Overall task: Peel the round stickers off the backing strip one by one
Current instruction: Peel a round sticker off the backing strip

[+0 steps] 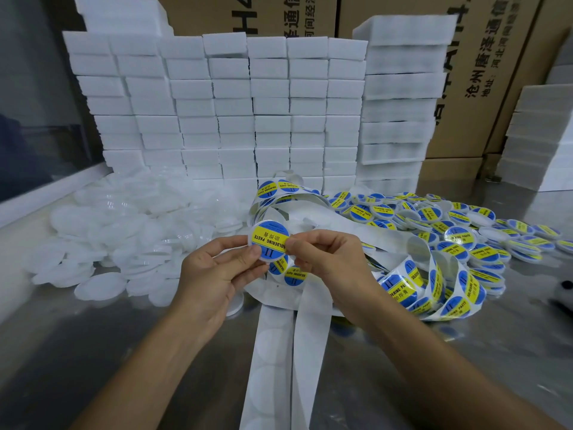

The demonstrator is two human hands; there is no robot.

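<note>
Two hands meet at centre in the head view — the only view available. The left hand (pixel 214 274) holds a white lid disc (pixel 269 240) by its lower-left edge, thumb curled onto its face; the disc already carries a blue-and-yellow round sticker, face toward the camera. The right hand (pixel 325 259) pinches the disc's right edge, thumb and forefinger closed on the rim, remaining fingers curled beneath. Whether the right hand is pressing the sticker flat or merely steadying the disc cannot be told.

The backing strip (pixel 310 330) runs from the near edge of the steel table (pixel 93 352) away from the person, passing directly under both hands; its near lengths are bare, with empty round outlines. The next round stickers (pixel 294 276) on the strip sit just below the disc, between the two wrists, slightly nearer the right thumb. Further loaded strip coils to the right (pixel 434 290), well apart from the left hand.

Judgement: the strip's long axis lies toward-and-away, so the next peel likely falls to the right hand — a short drop from the disc.

Plain white lids (pixel 117 237) are heaped at left, labelled lids (pixel 465 231) at right, white foam blocks (pixel 232 113) stacked behind.
</note>
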